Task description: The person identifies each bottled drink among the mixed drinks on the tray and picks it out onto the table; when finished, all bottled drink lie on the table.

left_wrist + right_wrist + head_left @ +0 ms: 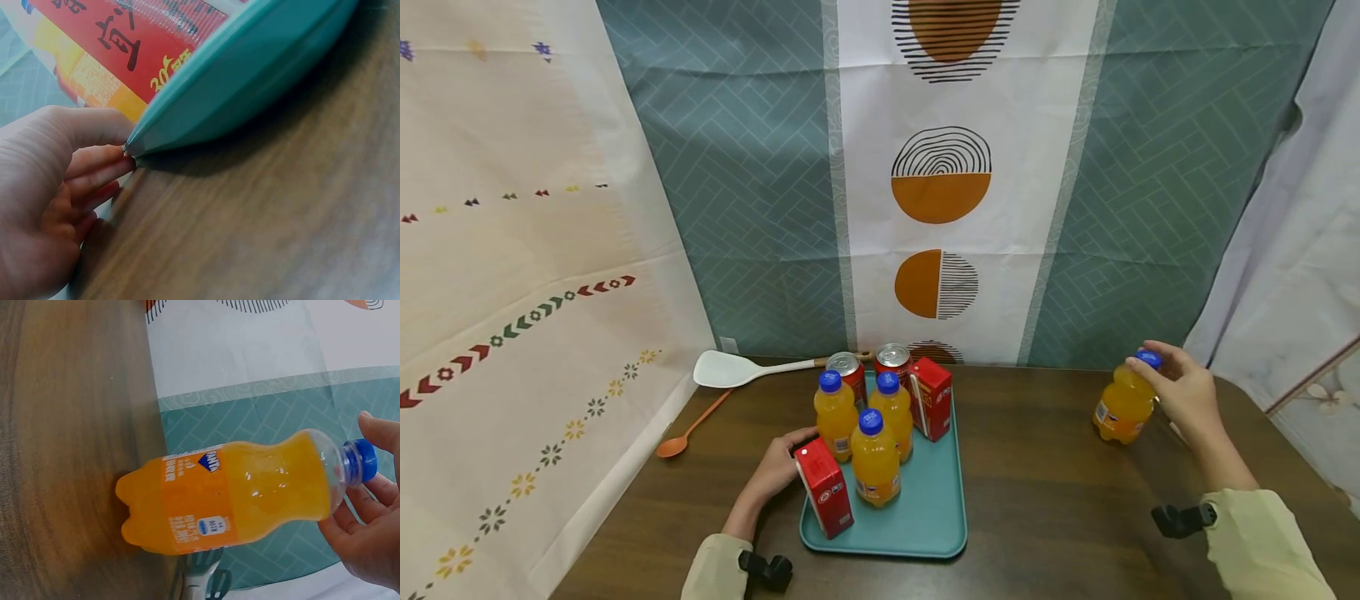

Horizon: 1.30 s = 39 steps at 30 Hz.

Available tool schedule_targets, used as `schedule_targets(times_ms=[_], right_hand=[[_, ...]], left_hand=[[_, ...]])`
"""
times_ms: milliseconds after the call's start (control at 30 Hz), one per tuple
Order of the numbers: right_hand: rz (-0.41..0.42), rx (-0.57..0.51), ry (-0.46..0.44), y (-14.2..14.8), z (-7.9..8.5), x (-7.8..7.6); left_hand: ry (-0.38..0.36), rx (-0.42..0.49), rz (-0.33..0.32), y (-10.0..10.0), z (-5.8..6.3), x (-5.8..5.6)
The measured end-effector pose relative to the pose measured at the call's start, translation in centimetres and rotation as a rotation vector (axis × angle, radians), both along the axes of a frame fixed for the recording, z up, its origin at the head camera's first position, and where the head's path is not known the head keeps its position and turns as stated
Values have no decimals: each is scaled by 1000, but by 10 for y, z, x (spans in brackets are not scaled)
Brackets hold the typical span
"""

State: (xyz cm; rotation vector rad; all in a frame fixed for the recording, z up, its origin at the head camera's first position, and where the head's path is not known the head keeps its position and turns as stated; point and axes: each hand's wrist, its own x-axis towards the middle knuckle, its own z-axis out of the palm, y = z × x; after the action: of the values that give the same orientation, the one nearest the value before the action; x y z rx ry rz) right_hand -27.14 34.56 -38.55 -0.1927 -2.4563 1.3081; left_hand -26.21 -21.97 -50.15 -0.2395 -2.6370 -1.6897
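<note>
At the right of the table, my right hand (pixel 1187 392) curls its thumb and fingers round the neck of a Fanta bottle (pixel 1123 408) with a blue cap (pixel 361 461). In the right wrist view the orange bottle's base is close to the wood. My left hand (pixel 775 468) pinches the left rim of a teal tray (pixel 206 94) between thumb and fingers. On that tray stand more orange soda bottles (pixel 876 462), red cans (pixel 892 360), a red carton (pixel 931 398) at the back and another red carton (pixel 826 487) at the front left.
Behind the tray's left side lies a white spatula (pixel 726 369), with an orange spoon (pixel 673 446) nearer the left edge. A green-headed utensil (pixel 203 565) is partly hidden behind the held bottle. Patterned cloth (pixel 940 283) hangs along the table's back edge.
</note>
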Motion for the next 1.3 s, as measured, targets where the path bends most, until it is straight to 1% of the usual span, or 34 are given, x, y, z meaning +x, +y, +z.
schedule_targets(times_ms=[133, 300, 400, 533, 633, 800, 933, 1100, 1300], right_hand=[[-1, -21, 62, -3, 4, 1], [-56, -82, 173, -7, 11, 4], [-78, -98, 179, -9, 16, 6], [-73, -98, 156, -12, 22, 10], [-56, -115, 171, -17, 28, 13], [-9, -120, 244, -28, 34, 17], [28, -116, 291, -37, 37, 20], [88, -131, 309, -48, 39, 23], [162, -120, 328, -65, 37, 26]], left_hand=[[8, -4, -5, 0, 0, 1], [10, -11, -8, 0, 0, 1], [4, -4, -9, 0, 0, 0], [-5, -1, -6, -1, 0, -1], [-8, -7, -3, -1, 0, -2], [-18, -1, -2, -1, 0, -1], [-9, -16, -5, 0, 0, -2], [6, -29, -15, 0, -2, -4], [-12, -12, -9, -1, -1, -2]])
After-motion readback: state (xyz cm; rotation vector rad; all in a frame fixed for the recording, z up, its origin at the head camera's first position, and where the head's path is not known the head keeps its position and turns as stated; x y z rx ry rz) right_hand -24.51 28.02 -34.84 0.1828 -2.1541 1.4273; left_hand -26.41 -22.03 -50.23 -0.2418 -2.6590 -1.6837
